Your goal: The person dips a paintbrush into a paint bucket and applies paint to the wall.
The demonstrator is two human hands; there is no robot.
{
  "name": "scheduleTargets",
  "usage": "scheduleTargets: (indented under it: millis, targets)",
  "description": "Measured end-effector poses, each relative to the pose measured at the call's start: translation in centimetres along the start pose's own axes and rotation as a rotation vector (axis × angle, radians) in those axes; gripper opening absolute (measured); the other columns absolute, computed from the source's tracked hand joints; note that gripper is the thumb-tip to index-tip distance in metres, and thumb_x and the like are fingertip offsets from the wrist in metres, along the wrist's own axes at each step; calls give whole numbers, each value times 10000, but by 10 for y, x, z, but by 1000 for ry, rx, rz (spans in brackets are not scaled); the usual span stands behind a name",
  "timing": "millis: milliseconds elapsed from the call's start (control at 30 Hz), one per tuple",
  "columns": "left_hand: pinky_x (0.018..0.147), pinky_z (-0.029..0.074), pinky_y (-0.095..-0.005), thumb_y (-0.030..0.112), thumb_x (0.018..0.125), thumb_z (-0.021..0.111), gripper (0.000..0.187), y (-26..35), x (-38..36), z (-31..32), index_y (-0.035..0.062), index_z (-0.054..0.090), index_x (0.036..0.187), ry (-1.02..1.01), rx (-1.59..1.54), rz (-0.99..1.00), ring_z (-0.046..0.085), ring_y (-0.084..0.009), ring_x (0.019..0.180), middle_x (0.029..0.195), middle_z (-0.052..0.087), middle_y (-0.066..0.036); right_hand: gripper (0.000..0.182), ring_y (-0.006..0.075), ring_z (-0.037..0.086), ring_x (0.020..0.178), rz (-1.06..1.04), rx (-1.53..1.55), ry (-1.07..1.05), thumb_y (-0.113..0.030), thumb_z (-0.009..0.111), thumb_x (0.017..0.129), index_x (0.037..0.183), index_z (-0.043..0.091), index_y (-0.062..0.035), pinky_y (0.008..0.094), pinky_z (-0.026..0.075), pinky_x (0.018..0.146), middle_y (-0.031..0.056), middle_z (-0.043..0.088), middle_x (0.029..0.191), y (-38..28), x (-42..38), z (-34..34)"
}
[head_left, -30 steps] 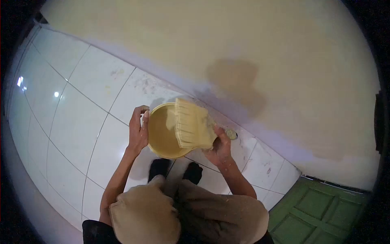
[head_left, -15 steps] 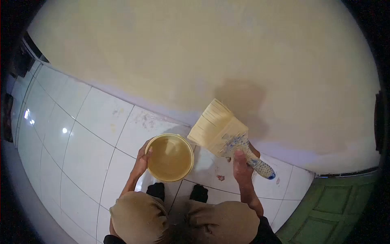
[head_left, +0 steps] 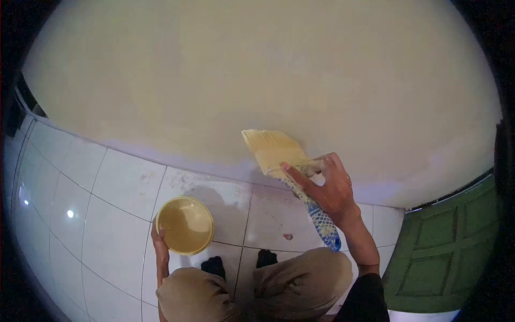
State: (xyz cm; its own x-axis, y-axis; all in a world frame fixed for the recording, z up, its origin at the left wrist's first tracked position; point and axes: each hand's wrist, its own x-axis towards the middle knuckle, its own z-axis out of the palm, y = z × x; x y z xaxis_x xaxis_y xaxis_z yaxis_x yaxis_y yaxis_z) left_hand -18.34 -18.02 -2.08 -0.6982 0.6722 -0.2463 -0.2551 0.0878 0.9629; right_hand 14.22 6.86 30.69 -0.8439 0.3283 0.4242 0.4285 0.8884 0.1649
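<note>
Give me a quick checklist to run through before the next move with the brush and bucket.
1. Brush secure in the right hand: ok, the thumb and fingers hold it near the base of the bristles.
2. Bucket steadied: ok, the left hand is on its side.
3. Bucket mouth unobstructed: ok, it is open towards the camera and the brush is outside it.
4. Bristles off the wall: cannot tell, they overlap it in this view.
5. Bucket resting on the floor: cannot tell, its base is hidden.
6. Floor free of marks: not ok, a reddish spot shows on a tile.
</note>
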Motion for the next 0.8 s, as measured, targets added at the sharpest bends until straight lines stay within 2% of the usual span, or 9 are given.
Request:
scheduleTargets:
  millis: [167,367,433,500,533,567,633,767,800]
  targets:
    - [1064,335,-387,407,979,506,572,14,-12,-29,9,434,1384,26,4,43,451,-269,1254,1332,503,-161,619,296,567,871,-49,-138,123,-109,681,730,1332,591,-216,339,544,673,124,558,918,-15,-2,7]
    - [1073,327,-403,340,985,493,504,37,-16,-26,18,452,1369,13,111,134,454,-259,1251,1332,508,-151,481,277,591,933,-109,-270,214,-143,685,758,1238,664,-161,337,552,674,116,586,955,-28,26,-8]
    - [1078,322,-411,317,983,493,491,35,-11,-29,19,451,1372,3,110,160,449,-264,1266,1340,506,-152,549,242,561,964,-49,-311,344,-119,751,634,1173,710,-219,342,518,752,41,580,1004,-34,43,-13]
    - [1087,311,-429,286,981,493,473,23,1,-36,21,452,1371,233,366,345,431,-286,1302,1364,498,-160,546,242,577,923,-56,-329,389,-120,749,632,1170,712,-208,338,522,719,48,580,989,-36,57,-15]
    - [1087,311,-429,286,981,493,473,36,0,-29,21,452,1371,230,370,342,431,-286,1302,1364,498,-160,544,242,593,883,-62,-336,431,-121,747,629,1166,714,-196,333,525,686,56,580,975,-33,63,-16]
    - [1093,302,-437,270,981,500,465,58,0,-17,18,453,1369,255,416,383,421,-294,1314,1374,489,-167,544,242,593,883,-60,-338,432,-121,747,629,1166,714,-196,333,525,686,56,580,975,-29,68,-19]
    - [1115,273,-442,231,981,518,466,81,8,-10,9,432,1382,245,533,437,404,-314,1328,1410,452,-184,490,233,597,821,-182,-417,427,-125,662,717,1207,671,-103,324,500,589,109,587,909,-24,73,-24]
    - [1113,295,-440,288,983,521,536,94,19,5,13,375,1419,130,718,431,392,-354,1330,1428,414,-201,475,229,589,795,-105,-314,335,-106,643,739,1213,662,-94,328,500,600,99,571,895,-34,56,-19]
    - [1113,295,-440,288,983,521,536,96,19,7,13,375,1419,132,722,416,392,-354,1330,1428,414,-201,477,230,591,792,-91,-250,197,-107,643,748,1225,653,-93,330,507,619,95,566,896,-37,49,-13]
